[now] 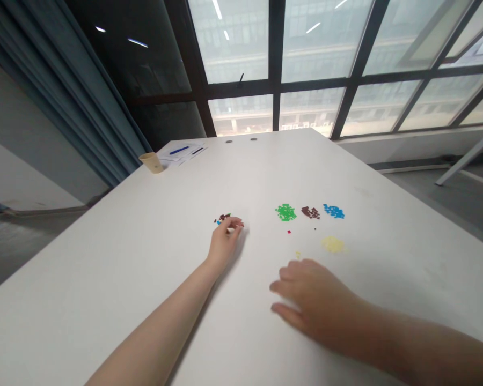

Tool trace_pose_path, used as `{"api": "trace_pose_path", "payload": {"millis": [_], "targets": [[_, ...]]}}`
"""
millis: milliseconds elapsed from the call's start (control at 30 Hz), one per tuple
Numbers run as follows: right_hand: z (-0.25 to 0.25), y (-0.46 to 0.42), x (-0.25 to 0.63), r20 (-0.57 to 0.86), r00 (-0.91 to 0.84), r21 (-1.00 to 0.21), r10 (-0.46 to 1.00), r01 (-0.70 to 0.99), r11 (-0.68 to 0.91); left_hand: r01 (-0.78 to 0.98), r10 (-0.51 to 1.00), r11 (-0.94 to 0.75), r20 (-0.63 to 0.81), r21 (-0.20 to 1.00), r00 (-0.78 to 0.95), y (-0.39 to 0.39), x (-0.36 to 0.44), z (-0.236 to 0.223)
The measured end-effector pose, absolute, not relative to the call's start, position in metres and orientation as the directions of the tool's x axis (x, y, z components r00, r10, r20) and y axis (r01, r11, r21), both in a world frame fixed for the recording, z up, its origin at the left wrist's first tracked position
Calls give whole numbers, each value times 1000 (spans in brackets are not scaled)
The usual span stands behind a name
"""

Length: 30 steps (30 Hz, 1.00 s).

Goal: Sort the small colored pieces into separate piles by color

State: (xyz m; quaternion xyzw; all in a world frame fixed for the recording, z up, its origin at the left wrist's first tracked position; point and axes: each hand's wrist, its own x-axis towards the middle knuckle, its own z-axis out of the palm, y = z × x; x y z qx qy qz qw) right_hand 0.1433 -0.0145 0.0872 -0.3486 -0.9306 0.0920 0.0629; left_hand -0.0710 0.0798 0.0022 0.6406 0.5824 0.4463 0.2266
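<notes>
My left hand [225,238] reaches out over the white table [145,241], fingers pinched together at a small mixed cluster of tiny beads [222,218]; what it pinches is too small to name. My right hand [309,305] rests on the table nearer me, fingers curled down loosely and a little apart, with nothing seen in it. Beyond it lie sorted piles of tiny beads: green [285,212], brown [310,212], blue [334,210] and pale yellow [332,244]. A single red bead [288,231] and a stray yellow one [297,254] lie loose between them.
A paper cup [152,162] stands near the table's far left corner beside printed sheets [184,151]. A blue curtain [84,107] hangs at left. Large windows [306,64] run behind the table's far edge.
</notes>
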Motion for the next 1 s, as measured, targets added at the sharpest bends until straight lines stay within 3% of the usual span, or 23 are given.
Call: {"api": "trace_pose_path", "payload": {"millis": [67,133,300,600,1000], "targets": [[75,-37,132,58,-828,-231,557,532,815,234,966,-211,239,949,-100,73,-60,9],[62,-48,127,60,-869,-235,491,466,853,1,978,-187,186,982,-92,63,-48,19],[47,-47,125,107,-890,-221,443,413,883,-221,993,-117,110,968,-44,35,-28,42],[48,-43,127,116,-886,-228,449,416,880,-227,999,-43,43,973,-5,21,-21,46],[60,-35,134,180,-860,-218,478,439,872,-173,996,-83,86,981,6,18,-19,48]]}}
